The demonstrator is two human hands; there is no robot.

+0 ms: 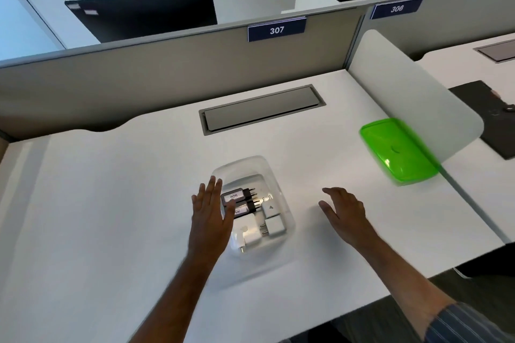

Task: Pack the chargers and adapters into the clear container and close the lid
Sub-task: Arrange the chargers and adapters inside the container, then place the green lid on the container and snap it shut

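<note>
The clear container (250, 167) stands uncovered on the white desk, near its middle. Inside lie two black chargers (242, 194) with white number labels and several white adapters (274, 227). My left hand (211, 211) hovers flat over the container's left rim, fingers apart, holding nothing. To the right of the container my right hand (344, 210) is above the desk, fingers spread and curled a little, with nothing in it. The green translucent lid (398, 150) lies apart at the right, against the white side divider.
A grey cable hatch (262, 108) is set into the desk behind the container. A grey partition with sign 307 (276, 30) closes the back. The white divider (412, 97) bounds the right side. A black mat (485, 117) lies on the neighbouring desk.
</note>
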